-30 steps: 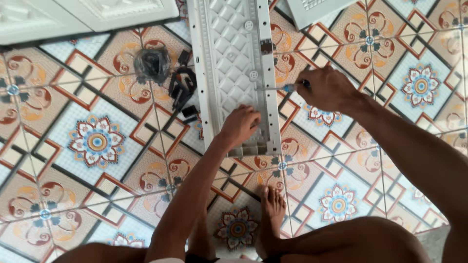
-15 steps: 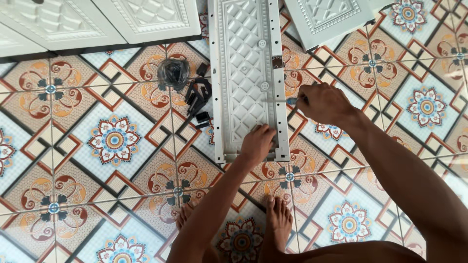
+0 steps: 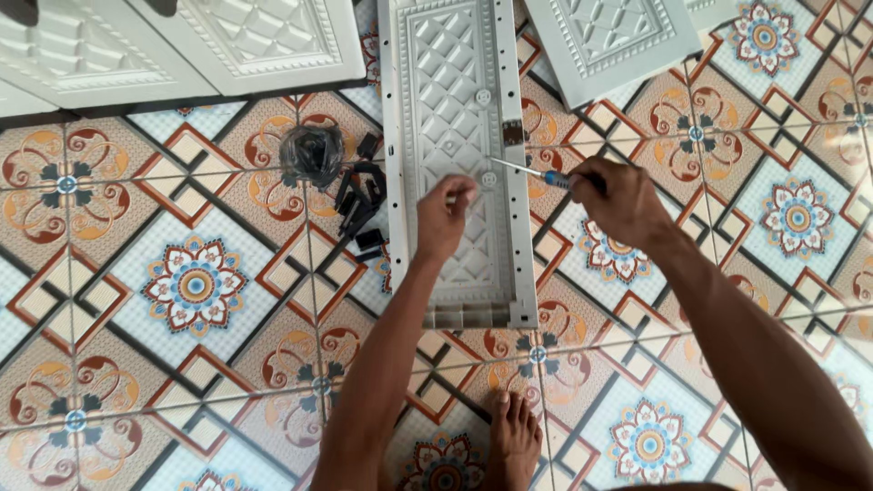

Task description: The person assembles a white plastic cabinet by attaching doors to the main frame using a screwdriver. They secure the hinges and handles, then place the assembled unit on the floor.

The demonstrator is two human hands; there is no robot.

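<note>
A long white plastic panel (image 3: 455, 109) with a quilted diamond pattern lies flat on the patterned tile floor. My left hand (image 3: 443, 216) rests on its middle, fingers pinched together near a small round fitting (image 3: 489, 180); whether it holds something is unclear. My right hand (image 3: 627, 202) grips a screwdriver (image 3: 532, 171) with a blue handle, its thin shaft reaching left across the panel's right edge toward the fitting. A second round fitting (image 3: 483, 96) sits higher on the panel.
Black plastic parts (image 3: 359, 205) and a clear bag of dark pieces (image 3: 312, 155) lie left of the panel. More white embossed panels (image 3: 182, 45) (image 3: 618, 41) lie at the top. My bare foot (image 3: 516, 436) stands below the panel's end.
My left hand moved up the panel from its lower end to the middle. The view shifted, so the panel sits lower in frame. My right hand still holds the screwdriver at the right edge.
</note>
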